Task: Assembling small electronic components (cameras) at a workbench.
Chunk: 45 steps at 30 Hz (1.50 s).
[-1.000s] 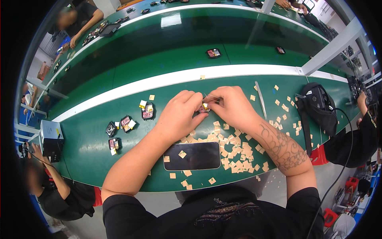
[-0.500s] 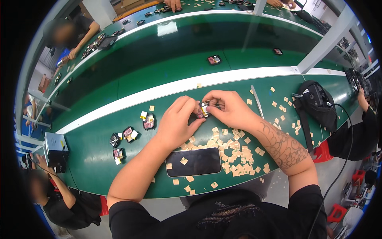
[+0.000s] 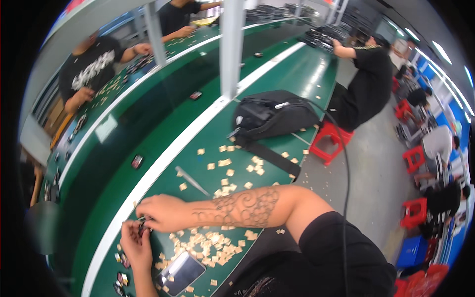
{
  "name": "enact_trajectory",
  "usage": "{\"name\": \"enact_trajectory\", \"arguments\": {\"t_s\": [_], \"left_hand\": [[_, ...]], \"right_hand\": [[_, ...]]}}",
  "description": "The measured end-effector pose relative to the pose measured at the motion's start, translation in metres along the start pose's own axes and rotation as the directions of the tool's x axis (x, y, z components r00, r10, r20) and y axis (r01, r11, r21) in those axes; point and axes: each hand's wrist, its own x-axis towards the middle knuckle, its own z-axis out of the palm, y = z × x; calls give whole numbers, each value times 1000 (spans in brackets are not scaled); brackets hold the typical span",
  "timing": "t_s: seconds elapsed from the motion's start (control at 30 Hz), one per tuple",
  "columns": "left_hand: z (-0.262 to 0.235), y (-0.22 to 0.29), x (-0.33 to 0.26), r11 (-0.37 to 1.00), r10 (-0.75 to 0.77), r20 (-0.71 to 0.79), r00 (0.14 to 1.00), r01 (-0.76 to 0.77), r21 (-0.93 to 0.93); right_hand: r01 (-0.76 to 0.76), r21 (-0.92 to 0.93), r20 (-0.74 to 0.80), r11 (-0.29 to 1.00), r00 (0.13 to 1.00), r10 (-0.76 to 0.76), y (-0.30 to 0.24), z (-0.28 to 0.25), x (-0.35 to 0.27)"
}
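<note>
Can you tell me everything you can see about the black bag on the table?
The black bag looks like soft, wrinkled cloth, with a small pale mark on its upper side. It lies slumped on the green table. A wide, flat strap stretches from it toward the table's edge, with pale squares on both sides. No hand touches it. I can't tell whether the black cable joins it.

Bench: green top, a white rail along one long edge
Far end: a heap of dark items
Mid-length: a black bag, its strap reaching the edge opposite the rail
Rail side: a thin silvery strip; small devices nearer the close end
Opposite edge: a phone near it, pale squares scattered beside
</note>
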Motion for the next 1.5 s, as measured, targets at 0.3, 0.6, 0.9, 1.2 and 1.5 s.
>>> {"name": "enact_trajectory", "arguments": {"t_s": [0.3,0.6,0.9,1.2,1.5], "left_hand": [[-72,-61,125,983,75,-42,996,-67,169],[-176,-104,159,835,3,-25,1000,11,550],[-108,70,-18,341,-353,57,934,72,937],[-130,28,-53,535,-289,242,926,-53,843],[-33,60,-12,708,-113,358,927,-177,683]], "right_hand": [[-2,-66,-83,998,997,-4,26,0,2],[238,28,-50,971,970,-237,21,12,17],[165,-11,-22,986,986,-165,25,15,18],[179,-17,-50,984,983,-179,32,9,12],[230,15,-114,973,967,-227,34,8,15]]}}
